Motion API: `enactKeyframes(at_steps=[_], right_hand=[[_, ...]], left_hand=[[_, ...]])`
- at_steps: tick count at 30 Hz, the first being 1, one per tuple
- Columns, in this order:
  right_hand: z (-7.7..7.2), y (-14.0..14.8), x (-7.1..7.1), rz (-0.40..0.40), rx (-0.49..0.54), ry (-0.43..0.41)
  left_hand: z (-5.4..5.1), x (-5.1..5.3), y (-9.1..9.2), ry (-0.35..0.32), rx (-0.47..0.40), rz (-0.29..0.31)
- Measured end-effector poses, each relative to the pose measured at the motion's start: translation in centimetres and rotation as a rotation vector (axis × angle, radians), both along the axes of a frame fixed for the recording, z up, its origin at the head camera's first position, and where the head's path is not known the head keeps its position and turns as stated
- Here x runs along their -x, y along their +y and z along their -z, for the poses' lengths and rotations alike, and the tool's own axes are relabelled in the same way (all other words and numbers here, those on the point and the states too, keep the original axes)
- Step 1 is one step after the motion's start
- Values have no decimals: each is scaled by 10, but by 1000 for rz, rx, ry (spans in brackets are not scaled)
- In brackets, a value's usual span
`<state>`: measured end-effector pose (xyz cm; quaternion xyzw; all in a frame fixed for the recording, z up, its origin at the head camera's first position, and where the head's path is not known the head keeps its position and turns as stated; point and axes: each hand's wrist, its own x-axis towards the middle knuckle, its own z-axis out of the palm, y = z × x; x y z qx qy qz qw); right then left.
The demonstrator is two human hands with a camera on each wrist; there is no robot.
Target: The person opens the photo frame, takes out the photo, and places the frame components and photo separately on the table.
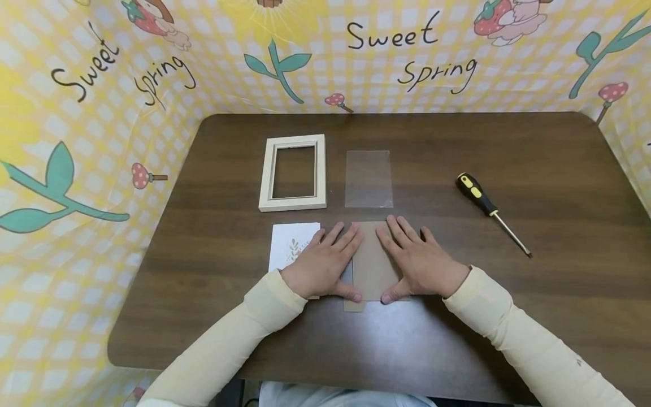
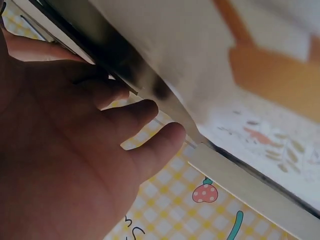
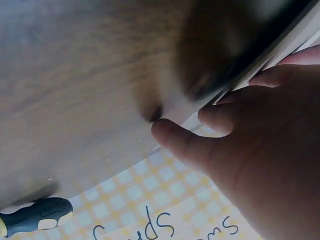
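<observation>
A flat tan backing board [image 1: 370,254] lies near the front middle of the table, with a grey strip along its left side and a small tab sticking out below. My left hand [image 1: 325,264] rests over its left edge, fingers spread, covering part of a white card [image 1: 285,240] with a floral print. On the board's right side lies my right hand [image 1: 426,267], its fingers also spread and extended. The wrist views show the left palm [image 2: 65,150] and right palm [image 3: 265,145] facing down, gripping nothing.
Behind the card stands out a white picture frame [image 1: 267,175], lying flat. A clear sheet [image 1: 369,178] is to its right. Farther right, a black and yellow screwdriver [image 1: 475,194] lies diagonally. A yellow checked cloth [image 1: 213,62] hangs behind the brown table [image 1: 508,316].
</observation>
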<state>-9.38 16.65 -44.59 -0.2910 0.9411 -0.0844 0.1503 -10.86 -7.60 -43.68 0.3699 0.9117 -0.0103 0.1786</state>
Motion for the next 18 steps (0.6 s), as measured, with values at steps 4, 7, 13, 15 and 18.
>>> enactKeyframes(at_steps=[4,7,13,15,18], right_hand=[[-1,-1,0,3,1,-10],[-1,-2,-1,3,7,-5],[-4,-3,-1,6,9,-12],[-6,-4,1,9,14,-21],[-10,-4,10,36,41,-14]], left_hand=[[0,2,-1,-42,-1,-14],[0,1,-2,-48,-22,-19],[-3,-2,-12,-48,-99,-41],[-6,0,-19,-49,-113,-50],[-13,11,-31,-14,-115,-82]])
